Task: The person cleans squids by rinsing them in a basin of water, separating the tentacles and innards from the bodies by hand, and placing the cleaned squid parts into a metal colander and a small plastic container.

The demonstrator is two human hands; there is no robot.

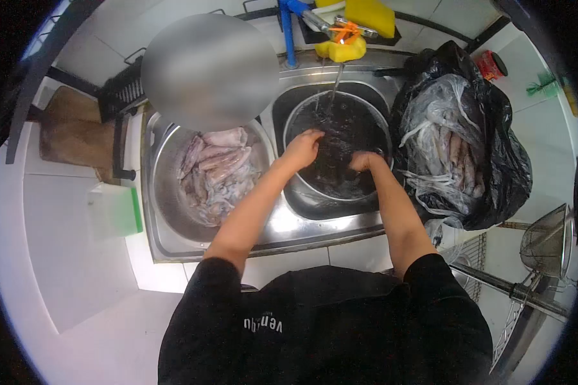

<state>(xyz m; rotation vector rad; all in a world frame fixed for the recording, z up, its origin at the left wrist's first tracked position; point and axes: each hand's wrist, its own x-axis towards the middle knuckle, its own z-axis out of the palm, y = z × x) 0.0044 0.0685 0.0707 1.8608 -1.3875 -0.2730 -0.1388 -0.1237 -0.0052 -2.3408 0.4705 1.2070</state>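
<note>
A round metal bowl (293,181) full of dark, inky water (340,138) stands in the right sink basin. My left hand (304,149) is at the left part of the bowl, its fingers curled at the water's surface; whatever they may hold is hidden. Over on the bowl's right side, my right hand (364,160) dips into the water, and its fingers are under the surface. A thin stream of water (336,80) falls into the bowl from above. Pale, pinkish squid (221,157) lie heaped in the left basin (167,186).
Right of the sink, a black plastic bag (504,154) surrounds a clear bag with more squid (456,154). A blue tap pipe (288,35) and yellow sponge (372,16) are behind. Wooden boards (74,131) stand left; a wire strainer (546,240) hangs right. A blurred oval hides the back left.
</note>
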